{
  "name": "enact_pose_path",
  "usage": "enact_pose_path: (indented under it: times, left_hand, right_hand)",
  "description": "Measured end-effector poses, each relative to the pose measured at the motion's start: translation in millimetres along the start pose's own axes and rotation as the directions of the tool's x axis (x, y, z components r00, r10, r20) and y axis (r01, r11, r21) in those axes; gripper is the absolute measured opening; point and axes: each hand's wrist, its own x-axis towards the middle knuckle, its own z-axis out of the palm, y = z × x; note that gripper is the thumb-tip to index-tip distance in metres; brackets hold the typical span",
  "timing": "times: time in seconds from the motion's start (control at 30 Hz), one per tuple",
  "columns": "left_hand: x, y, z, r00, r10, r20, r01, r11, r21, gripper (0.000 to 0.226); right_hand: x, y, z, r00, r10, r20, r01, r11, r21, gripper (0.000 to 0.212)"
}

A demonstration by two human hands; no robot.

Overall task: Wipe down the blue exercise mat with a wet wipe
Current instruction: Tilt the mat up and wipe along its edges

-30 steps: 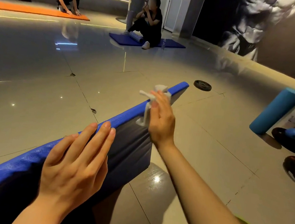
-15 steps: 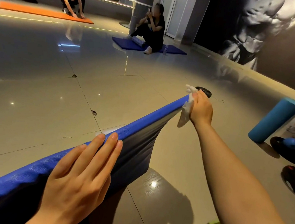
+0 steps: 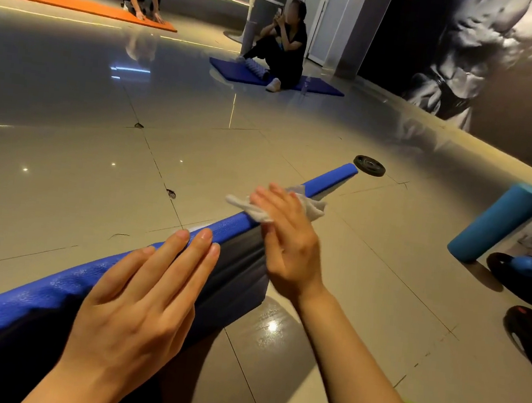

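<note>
Standing on its long edge, the blue exercise mat (image 3: 48,296) runs away from the person across the glossy tile floor (image 3: 61,178), its rounded top edge uppermost and its far end (image 3: 344,172) stopping just short of a black weight plate (image 3: 369,165). That seems the point of propping it up: the narrow edge is presented at arm height for cleaning. The wet wipe (image 3: 310,208) is draped over that edge, partway along, and the right hand (image 3: 289,247) lies on it with fingers laid out fairly straight, pressing the cloth down rather than pinching it; whether the thumb hooks the near face, I cannot tell. The left hand (image 3: 143,306) rests flat nearer the body, fingers together and extended over the top edge, apparently steadying the mat so it does not flop while the other hand rubs. Off to the right, a light blue foam roller (image 3: 497,222) leans by the wall beside dark weights (image 3: 521,276). Farther back, one person sits on another blue mat (image 3: 239,74) and another bends over an orange mat (image 3: 81,6).
</note>
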Motion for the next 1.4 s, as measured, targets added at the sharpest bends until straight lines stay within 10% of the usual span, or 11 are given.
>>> enact_pose_path:
  times: [0.2, 0.77, 1.4]
  left_hand:
    - [-2.4, 1.0, -7.0, 0.998, -0.016, 0.055, 0.015, 1.0, 0.022, 0.055]
    - [-94.8, -46.7, -97.6, 0.891, -0.449, 0.057, 0.418, 0.864, 0.28, 0.062]
    - [-181.9, -56.1, -167.9, 0.852, -0.511, 0.118, 0.321, 0.686, 0.653, 0.095]
  right_hand:
    - [21.0, 54.2, -39.0, 0.974, 0.219, -0.056, -0.226, 0.951, -0.21, 0.044]
    - [-3.2, -138.9, 55.8, 0.999, -0.047, -0.01, 0.047, 0.922, 0.384, 0.039]
    - [-33.7, -278.1, 106.0, 0.98, -0.132, -0.151, 0.187, 0.876, 0.444, 0.034]
